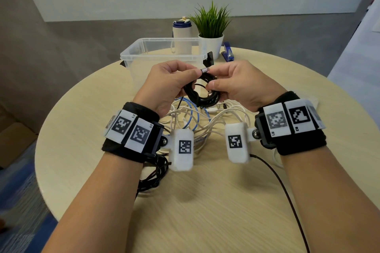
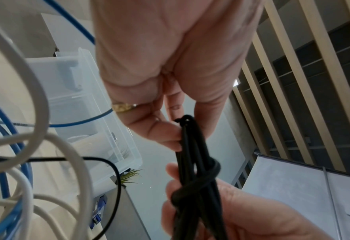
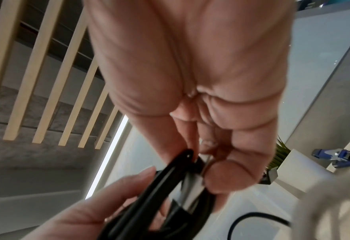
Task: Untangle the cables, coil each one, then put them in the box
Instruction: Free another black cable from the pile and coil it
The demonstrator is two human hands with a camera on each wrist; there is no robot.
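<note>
Both hands hold a coiled black cable (image 1: 202,92) above the table, in front of the clear plastic box (image 1: 144,47). My left hand (image 1: 168,82) grips the left side of the coil (image 2: 192,146) with curled fingers. My right hand (image 1: 232,82) pinches the cable's silver plug end (image 1: 204,70) and the coil's right side (image 3: 170,175). One turn of the cable is wrapped round the bundle (image 2: 203,178). Below the hands lies a tangle of white cables (image 1: 216,121) and a blue cable (image 1: 195,113) on the table.
A round wooden table (image 1: 82,129) carries a white bottle (image 1: 182,33), a potted plant (image 1: 211,26) and a blue stapler (image 1: 227,51) behind the box. More black cable (image 1: 156,174) lies under my left wrist, and a thin black wire (image 1: 287,197) runs off at the front right.
</note>
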